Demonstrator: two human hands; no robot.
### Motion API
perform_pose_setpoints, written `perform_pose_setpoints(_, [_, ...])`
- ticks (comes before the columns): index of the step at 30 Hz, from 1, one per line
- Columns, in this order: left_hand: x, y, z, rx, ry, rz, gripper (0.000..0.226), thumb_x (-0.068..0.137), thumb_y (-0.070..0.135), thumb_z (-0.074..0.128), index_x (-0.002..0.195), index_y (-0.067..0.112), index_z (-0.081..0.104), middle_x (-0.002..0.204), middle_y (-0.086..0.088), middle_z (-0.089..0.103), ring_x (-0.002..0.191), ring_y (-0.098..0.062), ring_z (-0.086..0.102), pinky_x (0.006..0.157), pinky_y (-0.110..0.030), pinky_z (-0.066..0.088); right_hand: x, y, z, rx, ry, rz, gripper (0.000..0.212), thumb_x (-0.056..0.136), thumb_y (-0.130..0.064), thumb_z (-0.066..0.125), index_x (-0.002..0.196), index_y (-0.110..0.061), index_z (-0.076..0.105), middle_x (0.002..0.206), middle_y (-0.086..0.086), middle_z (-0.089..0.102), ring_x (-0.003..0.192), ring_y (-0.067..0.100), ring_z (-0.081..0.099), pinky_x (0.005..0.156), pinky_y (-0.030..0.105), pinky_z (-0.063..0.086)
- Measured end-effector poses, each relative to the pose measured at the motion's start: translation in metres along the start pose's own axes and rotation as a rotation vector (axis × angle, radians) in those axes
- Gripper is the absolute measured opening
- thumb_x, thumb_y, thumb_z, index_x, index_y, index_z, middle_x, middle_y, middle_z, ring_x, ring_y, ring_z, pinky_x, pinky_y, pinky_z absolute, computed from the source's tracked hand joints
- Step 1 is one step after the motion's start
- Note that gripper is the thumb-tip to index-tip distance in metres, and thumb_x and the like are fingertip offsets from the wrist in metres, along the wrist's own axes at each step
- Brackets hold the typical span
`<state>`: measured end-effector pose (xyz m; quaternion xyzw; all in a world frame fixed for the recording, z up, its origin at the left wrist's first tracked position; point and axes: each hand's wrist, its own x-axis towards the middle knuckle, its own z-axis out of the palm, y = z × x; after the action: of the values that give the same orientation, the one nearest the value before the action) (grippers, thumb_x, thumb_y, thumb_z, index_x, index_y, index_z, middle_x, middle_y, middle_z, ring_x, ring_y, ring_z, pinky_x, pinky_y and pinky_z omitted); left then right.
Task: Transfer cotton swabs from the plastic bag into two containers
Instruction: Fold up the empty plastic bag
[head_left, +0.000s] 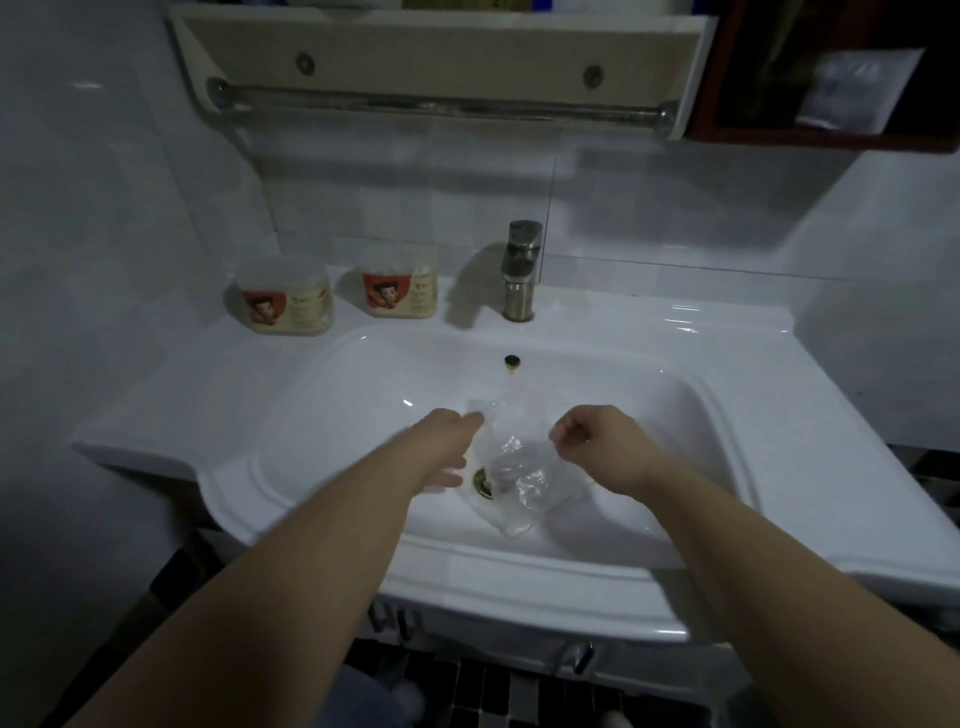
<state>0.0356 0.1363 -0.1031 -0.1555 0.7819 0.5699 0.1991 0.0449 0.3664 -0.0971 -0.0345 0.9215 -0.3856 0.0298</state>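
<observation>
I am holding the one plastic bag (514, 467) in front of the tap (521, 270), over the sink (363, 374). My left hand (447, 436) is pinching its top corner and my right hand (597, 441) is pinching the other edge with curled fingers. I think I am pulling the bag open, so next I am needing to carry it to the two tubs left of the tap, the near container (399, 286) and the far container (285, 299). I cannot tell if any swabs are inside the bag.
</observation>
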Motion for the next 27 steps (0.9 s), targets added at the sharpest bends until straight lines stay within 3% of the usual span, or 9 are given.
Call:
perform_pose_setpoints(3, [0.002, 0.006, -0.006, -0.291, 0.017, 0.050, 0.030, 0.102, 0.037, 0.059, 0.120, 0.013, 0.061, 0.116, -0.007, 0.063, 0.100, -0.023, 0.066, 0.085, -0.039, 0.060, -0.002, -0.005, 0.002, 0.133, -0.016, -0.085, 0.017, 0.087, -0.010, 0.070, 0.077, -0.022, 0.069, 0.083, -0.006, 0.073, 0.078, 0.013, 0.066, 0.077, 0.026, 0.052])
perform_pose_setpoints(5, [0.003, 0.009, -0.008, -0.407, 0.036, 0.162, 0.015, 0.102, 0.019, 0.062, 0.107, 0.008, 0.069, 0.098, -0.009, 0.067, 0.081, -0.021, 0.065, 0.078, -0.036, 0.059, -0.002, -0.005, 0.004, 0.127, -0.031, -0.097, 0.018, 0.087, -0.008, 0.070, 0.078, -0.024, 0.067, 0.084, -0.005, 0.071, 0.076, 0.011, 0.063, 0.074, 0.026, 0.050])
perform_pose_setpoints(7, [0.004, 0.012, -0.009, -0.440, 0.054, 0.246, 0.013, 0.099, 0.010, 0.064, 0.106, 0.002, 0.071, 0.086, -0.011, 0.067, 0.071, -0.020, 0.062, 0.075, -0.032, 0.059, -0.001, -0.002, 0.005, 0.107, -0.062, -0.066, 0.017, 0.085, -0.011, 0.073, 0.084, -0.027, 0.065, 0.091, -0.005, 0.070, 0.075, 0.011, 0.062, 0.066, 0.022, 0.047])
perform_pose_setpoints(9, [0.002, 0.013, -0.008, -0.458, 0.000, 0.273, 0.016, 0.098, 0.011, 0.065, 0.106, -0.002, 0.070, 0.086, -0.014, 0.066, 0.076, -0.022, 0.061, 0.086, -0.032, 0.061, 0.001, 0.002, 0.005, 0.071, -0.078, -0.041, 0.016, 0.085, -0.019, 0.075, 0.087, -0.030, 0.064, 0.093, -0.008, 0.069, 0.075, 0.009, 0.062, 0.063, 0.020, 0.042])
perform_pose_setpoints(12, [0.000, 0.009, -0.007, -0.409, -0.070, 0.343, 0.002, 0.094, 0.001, 0.066, 0.095, 0.000, 0.067, 0.089, -0.015, 0.062, 0.087, -0.022, 0.061, 0.099, -0.035, 0.055, 0.004, 0.007, 0.004, 0.024, -0.049, -0.040, 0.006, 0.087, -0.024, 0.071, 0.088, -0.026, 0.067, 0.083, -0.007, 0.067, 0.081, 0.015, 0.064, 0.069, 0.025, 0.047])
perform_pose_setpoints(17, [0.004, 0.009, -0.007, -0.453, 0.049, 0.398, 0.018, 0.088, -0.004, 0.073, 0.104, 0.004, 0.069, 0.090, -0.011, 0.074, 0.075, -0.016, 0.074, 0.070, -0.022, 0.060, 0.002, 0.005, 0.006, 0.095, -0.089, -0.004, 0.025, 0.077, -0.033, 0.084, 0.095, -0.034, 0.066, 0.092, -0.010, 0.068, 0.078, 0.007, 0.066, 0.061, 0.015, 0.045])
perform_pose_setpoints(20, [0.003, 0.011, -0.007, -0.502, 0.047, 0.433, 0.012, 0.091, -0.003, 0.071, 0.103, 0.002, 0.070, 0.081, -0.009, 0.075, 0.074, -0.018, 0.075, 0.070, -0.026, 0.060, 0.002, 0.006, 0.002, 0.046, -0.172, 0.013, 0.029, 0.075, -0.019, 0.083, 0.096, -0.030, 0.068, 0.085, -0.005, 0.073, 0.071, 0.008, 0.067, 0.060, 0.019, 0.049])
perform_pose_setpoints(23, [0.002, 0.016, -0.013, -0.590, 0.168, 0.455, 0.013, 0.093, -0.004, 0.068, 0.099, 0.007, 0.071, 0.075, -0.007, 0.074, 0.073, -0.019, 0.071, 0.070, -0.026, 0.058, 0.001, 0.009, 0.002, -0.185, -0.298, 0.047, 0.020, 0.074, -0.007, 0.077, 0.085, -0.023, 0.073, 0.071, -0.005, 0.070, 0.057, 0.006, 0.062, 0.059, 0.024, 0.051])
perform_pose_setpoints(27, [0.000, 0.020, -0.020, -0.786, 0.198, 0.450, 0.016, 0.094, -0.007, 0.065, 0.099, 0.008, 0.068, 0.069, -0.009, 0.073, 0.063, -0.016, 0.066, 0.065, -0.021, 0.056, 0.003, 0.008, 0.004, -0.162, -0.290, 0.047, 0.017, 0.077, -0.011, 0.079, 0.083, -0.025, 0.071, 0.076, -0.006, 0.069, 0.066, 0.014, 0.063, 0.067, 0.032, 0.055])
